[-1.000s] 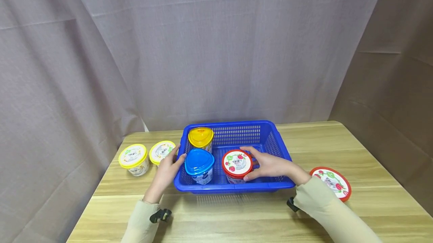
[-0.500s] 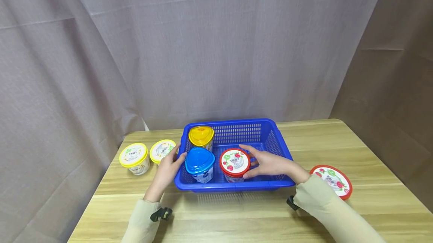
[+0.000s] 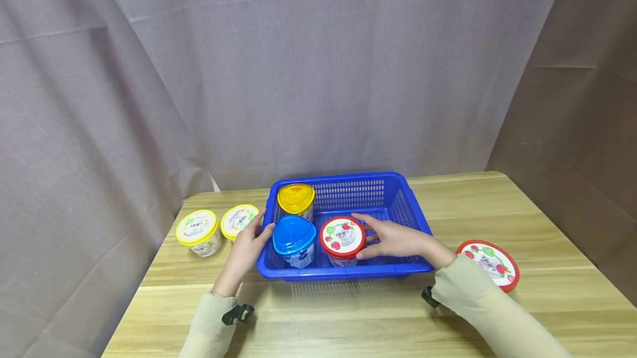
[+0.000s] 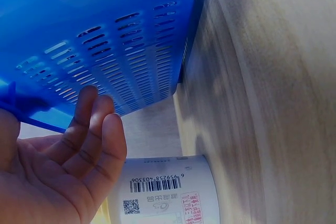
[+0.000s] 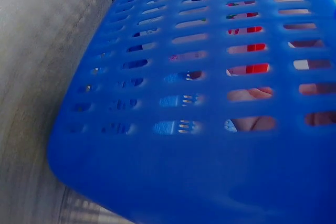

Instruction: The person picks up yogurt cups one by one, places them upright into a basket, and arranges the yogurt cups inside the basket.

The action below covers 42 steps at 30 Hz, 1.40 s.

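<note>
A blue plastic basket [image 3: 343, 273] stands on the wooden table. My left hand [image 3: 244, 255] holds its left rim, thumb over the edge; in the left wrist view the other fingers [image 4: 107, 142] curl outside the slotted wall. Inside the basket, my right hand [image 3: 393, 239] grips the right side of a round tub with a red strawberry-print lid [image 3: 342, 236], thumb at the front and index finger behind. Left of it in the basket are a blue-lidded tub [image 3: 294, 236] and, behind that, a yellow-lidded tub [image 3: 296, 198]. In the right wrist view, the basket wall mostly hides the hand and tub.
Two tubs with pale-yellow-rimmed lids stand left of the basket: one farther left [image 3: 198, 231], one beside my left hand [image 3: 238, 221]. Another red-lidded tub [image 3: 492, 264] is at the right, partly behind my right sleeve. A grey cloth [image 3: 318, 70] hangs behind the table.
The red-lidded tub in the basket has shifted a little left towards the blue-lidded one and turned slightly, my right hand staying at its side. My left hand stays on the basket rim.
</note>
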Available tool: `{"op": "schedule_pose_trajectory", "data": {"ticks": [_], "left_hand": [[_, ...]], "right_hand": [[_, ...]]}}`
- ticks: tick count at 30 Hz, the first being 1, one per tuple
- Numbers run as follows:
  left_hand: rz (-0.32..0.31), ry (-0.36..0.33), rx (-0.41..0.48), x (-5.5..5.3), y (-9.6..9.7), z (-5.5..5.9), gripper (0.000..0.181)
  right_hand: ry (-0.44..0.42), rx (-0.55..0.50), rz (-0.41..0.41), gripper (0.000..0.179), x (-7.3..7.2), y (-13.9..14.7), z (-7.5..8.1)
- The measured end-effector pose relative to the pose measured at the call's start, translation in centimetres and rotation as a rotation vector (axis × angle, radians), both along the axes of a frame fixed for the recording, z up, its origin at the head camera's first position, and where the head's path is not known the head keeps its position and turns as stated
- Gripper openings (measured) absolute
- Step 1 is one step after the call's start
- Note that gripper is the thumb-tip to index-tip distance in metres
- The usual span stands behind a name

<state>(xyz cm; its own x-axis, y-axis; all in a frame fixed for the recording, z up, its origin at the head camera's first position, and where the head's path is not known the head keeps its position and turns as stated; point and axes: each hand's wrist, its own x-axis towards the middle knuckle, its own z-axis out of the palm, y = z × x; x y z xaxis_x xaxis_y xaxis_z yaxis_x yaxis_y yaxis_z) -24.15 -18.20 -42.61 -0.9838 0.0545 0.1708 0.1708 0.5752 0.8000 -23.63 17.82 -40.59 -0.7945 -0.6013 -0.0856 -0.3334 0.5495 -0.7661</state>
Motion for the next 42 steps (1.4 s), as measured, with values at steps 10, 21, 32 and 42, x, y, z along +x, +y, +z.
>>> {"op": "schedule_pose_trajectory", "data": {"ticks": [10, 21, 32, 42], "left_hand": [[0.001, 0.006, -0.005, 0.0, 0.0, 0.0, 0.06], [-0.008, 0.004, 0.008, 0.2, 0.0, -0.3, 0.06], [-0.003, 0.022, 0.019, 0.2, 0.0, 0.0, 0.06], [0.0, 0.005, 0.015, 0.2, 0.0, 0.0, 0.06]], "right_hand": [[0.026, 0.013, 0.013, 0.091, 0.0, 0.0, -0.2], [0.01, -0.024, 0.001, 0.089, -0.1, 0.5, -0.1], [0.059, -0.053, -0.048, 0.086, 0.4, 1.8, 1.3], [0.094, -0.08, -0.081, 0.085, 0.7, 3.4, 2.0]]}}
